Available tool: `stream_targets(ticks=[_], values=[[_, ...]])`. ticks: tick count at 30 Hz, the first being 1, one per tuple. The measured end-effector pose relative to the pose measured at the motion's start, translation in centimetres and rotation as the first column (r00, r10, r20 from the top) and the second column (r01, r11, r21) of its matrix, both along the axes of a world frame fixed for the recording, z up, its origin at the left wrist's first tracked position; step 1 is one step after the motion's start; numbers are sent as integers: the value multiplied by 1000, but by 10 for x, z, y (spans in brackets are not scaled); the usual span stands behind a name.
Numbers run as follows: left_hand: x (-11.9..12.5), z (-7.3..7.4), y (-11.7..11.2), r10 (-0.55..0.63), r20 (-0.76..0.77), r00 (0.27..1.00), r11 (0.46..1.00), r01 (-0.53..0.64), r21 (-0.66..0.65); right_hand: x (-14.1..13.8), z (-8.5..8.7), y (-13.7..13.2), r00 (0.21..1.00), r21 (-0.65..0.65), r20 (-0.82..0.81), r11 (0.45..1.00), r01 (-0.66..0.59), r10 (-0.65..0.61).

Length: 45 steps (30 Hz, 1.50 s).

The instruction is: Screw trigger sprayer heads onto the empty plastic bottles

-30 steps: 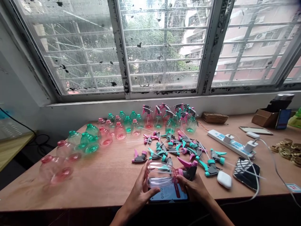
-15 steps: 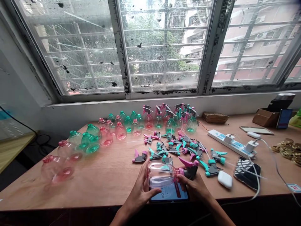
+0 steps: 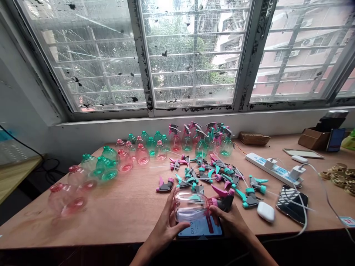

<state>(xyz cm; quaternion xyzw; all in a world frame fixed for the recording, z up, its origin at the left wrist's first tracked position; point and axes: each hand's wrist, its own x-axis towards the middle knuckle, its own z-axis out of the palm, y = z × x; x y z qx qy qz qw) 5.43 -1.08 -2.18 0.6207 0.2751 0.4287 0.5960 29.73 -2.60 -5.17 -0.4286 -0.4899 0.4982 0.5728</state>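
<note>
A clear pink spray bottle (image 3: 191,205) lies sideways between my two hands above the near table edge. My left hand (image 3: 169,223) is closed round its base end, thumb underneath. At the neck, my right hand (image 3: 229,218) grips the pink collar of a black-and-pink spray head (image 3: 225,199), which sits on the bottle's mouth. The right fingers behind the collar are partly hidden. Beneath the bottle rests a lit phone (image 3: 199,227). Just beyond my hands is a pile of loose trigger spray heads (image 3: 205,171), pink and teal, with thin tubes.
Open pink and green bottles (image 3: 109,168) stand along the left. Bottles fitted with spray heads (image 3: 201,146) stand by the window wall. To the right are a power strip (image 3: 273,170) with cables, a white earphone case (image 3: 265,211), a dark phone (image 3: 291,204) and a cardboard box (image 3: 313,138).
</note>
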Motion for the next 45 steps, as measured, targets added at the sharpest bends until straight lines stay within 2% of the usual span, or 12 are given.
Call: stream_targets(ticks=[4,9,15,20,23,28,31,35,40,45], values=[[-1,-6,1,-18,-2,1000,1000,18,11,-1,-4,2,1000,-17,27,1000,-12,12],[-2,-3,-2,-22,-33,999,999,21,-45,-2,1,-1,999,-9,40,1000,-12,13],[-2,-7,1,25,-67,997,997,-19,79,-4,5,-2,1000,-21,19,1000,16,-16],[-2,-4,1,-14,-17,1000,1000,14,2,-1,1,0,991,-19,122,998,-55,57],[-2,-4,0,-27,-17,999,1000,27,-16,1,2,0,994,-25,91,998,-58,60],[-2,-8,1,29,-43,999,999,-28,39,-1,1,0,999,-26,25,999,-32,32],[-2,-6,0,16,-37,999,1000,-16,-7,0,-2,2,999,-38,34,999,-34,35],[-1,-1,0,2,-41,999,999,-4,-46,0,-2,3,993,-7,65,995,-97,97],[-1,-10,3,58,-28,998,998,-57,22,-1,-3,3,997,-15,8,997,-82,82],[-3,-13,3,21,-2,1000,999,-21,-24,0,-4,3,997,-21,13,997,-70,71]])
